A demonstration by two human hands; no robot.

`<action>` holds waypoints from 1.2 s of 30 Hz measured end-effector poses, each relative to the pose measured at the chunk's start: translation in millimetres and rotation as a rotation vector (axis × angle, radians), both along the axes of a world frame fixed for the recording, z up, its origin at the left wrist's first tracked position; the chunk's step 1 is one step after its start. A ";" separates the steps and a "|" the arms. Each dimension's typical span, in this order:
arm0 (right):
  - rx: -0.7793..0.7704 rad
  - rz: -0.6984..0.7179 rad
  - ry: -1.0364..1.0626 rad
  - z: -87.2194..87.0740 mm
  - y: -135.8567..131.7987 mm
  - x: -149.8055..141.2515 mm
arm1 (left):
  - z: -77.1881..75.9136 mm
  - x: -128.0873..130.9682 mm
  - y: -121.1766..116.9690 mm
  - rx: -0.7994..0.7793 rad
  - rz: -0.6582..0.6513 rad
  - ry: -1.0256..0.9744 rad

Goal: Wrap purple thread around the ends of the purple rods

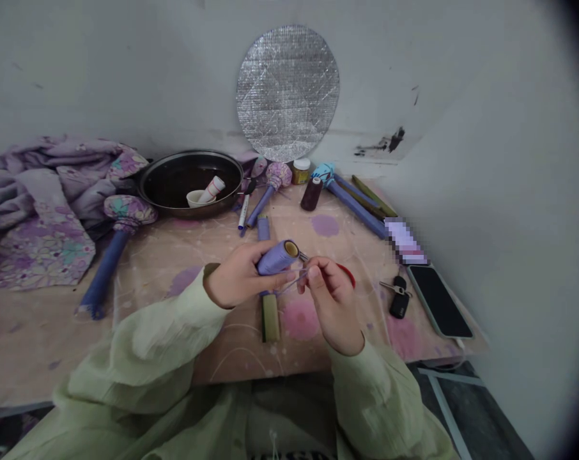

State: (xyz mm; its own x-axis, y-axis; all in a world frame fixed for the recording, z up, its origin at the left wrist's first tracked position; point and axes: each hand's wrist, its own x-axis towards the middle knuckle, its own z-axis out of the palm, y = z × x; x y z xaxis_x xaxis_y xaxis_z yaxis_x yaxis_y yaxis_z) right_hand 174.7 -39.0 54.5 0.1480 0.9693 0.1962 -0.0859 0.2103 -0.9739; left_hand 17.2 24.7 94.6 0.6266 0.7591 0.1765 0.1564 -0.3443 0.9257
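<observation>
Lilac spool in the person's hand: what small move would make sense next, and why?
Probably the right hand should gently draw what looks like a thin strand a little further from the lilac spool. The left hand grips the spool firmly, and the right fingers pinch close beside its end.

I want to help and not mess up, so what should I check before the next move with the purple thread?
1. The left hand grips the lavender thread spool: ok.
2. The right hand holds the small red-handled scissors: ok.
3. The scissor blades are placed on the thread: cannot tell, the fingers hide them.
4. The dark red thread spool stands upright on the table: ok.
5. The phone and keys lie apart from both hands: ok.
</observation>
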 end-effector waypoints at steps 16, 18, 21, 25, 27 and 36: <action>0.030 0.041 0.251 -1.8 -0.8 1.9 | -1.5 -0.4 -5.6 0.668 0.128 0.252; 0.023 0.102 0.329 -2.3 0.2 0.4 | 0.3 -1.4 -6.1 0.728 0.153 0.272; 0.032 0.118 0.359 -4.3 3.2 0.7 | 2.5 -3.6 -4.2 0.794 0.189 0.269; 0.019 -0.057 0.125 -7.7 8.4 8.4 | 1.8 -5.3 -0.5 0.874 0.228 0.248; 0.014 -0.211 -0.101 -7.1 7.7 12.5 | 0.0 -5.6 0.1 0.877 0.238 0.267; -0.166 0.063 0.304 2.8 -1.1 -9.9 | -7.9 -5.3 -5.4 0.808 0.168 0.323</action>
State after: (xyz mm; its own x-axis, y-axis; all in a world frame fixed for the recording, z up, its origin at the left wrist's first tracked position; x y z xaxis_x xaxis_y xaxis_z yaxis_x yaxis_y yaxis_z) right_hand 164.9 -40.1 57.3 0.1140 0.9934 -0.0088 -0.3850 0.0360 -0.9222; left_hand 11.9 19.2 86.7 0.6300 0.5654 0.5323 0.4757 -0.8228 0.3110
